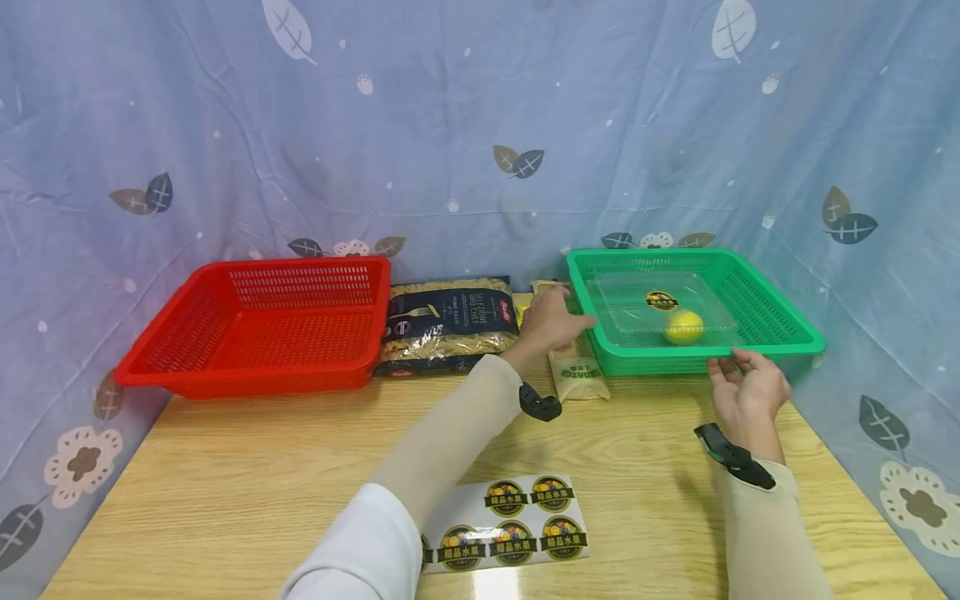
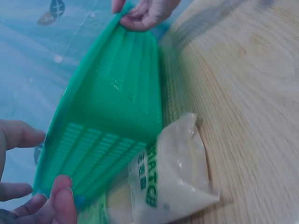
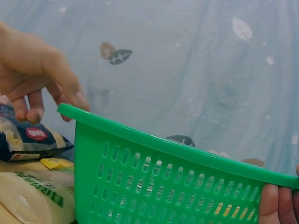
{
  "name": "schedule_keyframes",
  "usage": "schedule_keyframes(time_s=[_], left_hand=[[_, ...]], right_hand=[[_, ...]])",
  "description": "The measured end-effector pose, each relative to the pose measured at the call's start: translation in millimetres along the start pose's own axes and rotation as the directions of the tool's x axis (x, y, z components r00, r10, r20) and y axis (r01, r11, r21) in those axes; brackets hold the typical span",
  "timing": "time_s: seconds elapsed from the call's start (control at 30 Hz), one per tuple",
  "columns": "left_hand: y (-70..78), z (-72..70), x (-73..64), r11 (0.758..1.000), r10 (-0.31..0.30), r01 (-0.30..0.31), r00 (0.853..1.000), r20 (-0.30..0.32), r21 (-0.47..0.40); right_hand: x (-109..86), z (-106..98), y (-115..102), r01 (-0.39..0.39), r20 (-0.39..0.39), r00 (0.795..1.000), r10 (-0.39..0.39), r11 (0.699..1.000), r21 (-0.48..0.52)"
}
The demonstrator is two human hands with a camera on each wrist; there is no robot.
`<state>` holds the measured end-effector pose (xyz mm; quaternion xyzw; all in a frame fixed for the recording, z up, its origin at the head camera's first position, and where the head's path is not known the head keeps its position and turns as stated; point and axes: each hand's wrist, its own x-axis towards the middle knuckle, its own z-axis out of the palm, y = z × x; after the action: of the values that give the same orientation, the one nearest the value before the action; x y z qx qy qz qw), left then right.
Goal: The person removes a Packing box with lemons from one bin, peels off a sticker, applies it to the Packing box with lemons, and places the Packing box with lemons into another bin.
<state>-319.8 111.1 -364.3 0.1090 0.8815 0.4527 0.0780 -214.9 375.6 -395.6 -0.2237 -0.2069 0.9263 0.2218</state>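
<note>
A green plastic basket stands at the back right, with a clear plastic box bearing a round fruit label and a yellow ball-shaped item inside it. My right hand holds the basket's front rim, thumb above and fingers beneath. At the left rim is my left hand; its thumb reaches the edge, while the other fingers hang loosely beside the basket, as the right wrist view shows. Below that hand a pale packet with green lettering lies along the basket's side, partly hidden.
A red basket stands at the back left. Beside it lies a dark-blue pasta bag, with a small yellow packet nearby. A sheet of round fruit stickers rests near the table's front edge. A patterned curtain hangs behind.
</note>
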Motion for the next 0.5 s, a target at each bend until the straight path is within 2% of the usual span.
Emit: schedule_keyframes(time_s=[0.13,0.2,0.33,0.5], left_hand=[[-9.7,-7.4,-7.7,0.989,0.061,-0.065,0.998,-0.034,-0.132],[-13.6,-11.4,-12.9,0.972,0.097,-0.106,0.994,-0.055,-0.208],[-21.3,-23.3,-25.6,0.937,0.143,-0.166,0.985,-0.097,-0.307],[-31.2,-48.1,-47.6,0.894,0.186,-0.232,0.970,-0.154,-0.384]], right_hand=[[0.6,1,-1,-0.035,-0.036,0.999,0.036,0.999,0.022],[0.4,1,-2,-0.042,-0.066,0.997,0.044,0.999,0.030],[-0.8,0,-1,-0.031,-0.120,0.992,0.035,0.999,0.030],[-2.2,3,-4,-0.036,-0.119,0.992,0.043,0.997,0.063]])
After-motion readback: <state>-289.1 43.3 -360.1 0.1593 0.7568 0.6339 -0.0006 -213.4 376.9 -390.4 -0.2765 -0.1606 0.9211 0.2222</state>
